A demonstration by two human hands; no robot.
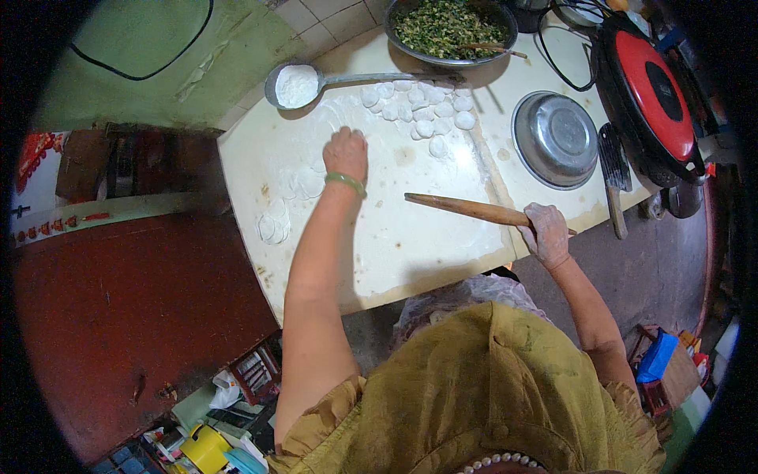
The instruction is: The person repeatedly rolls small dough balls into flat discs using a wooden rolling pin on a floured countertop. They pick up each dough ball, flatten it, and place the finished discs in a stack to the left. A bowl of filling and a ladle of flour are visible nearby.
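Observation:
My right hand [545,234] is closed around one end of a tapered wooden rolling pin [465,208], whose other end points left over the table. My left hand [346,154], with a green bangle at its wrist, reaches to the floured part of the tabletop. Its fingers curl down, and whatever may be under them is hidden. Just beyond it to the right lie several small flattened dough pieces [424,114]. Thin round dough wrappers [303,181] lie left of my left wrist, and more overlapping wrappers [273,226] are closer to the table's left edge.
A ladle of flour [297,86] lies at the back left. Behind the dough stands a metal bowl of chopped green filling [456,29]. To the right are an upturned metal bowl [556,141], a slotted turner [616,178] and a red electric griddle [654,95] with a black cord.

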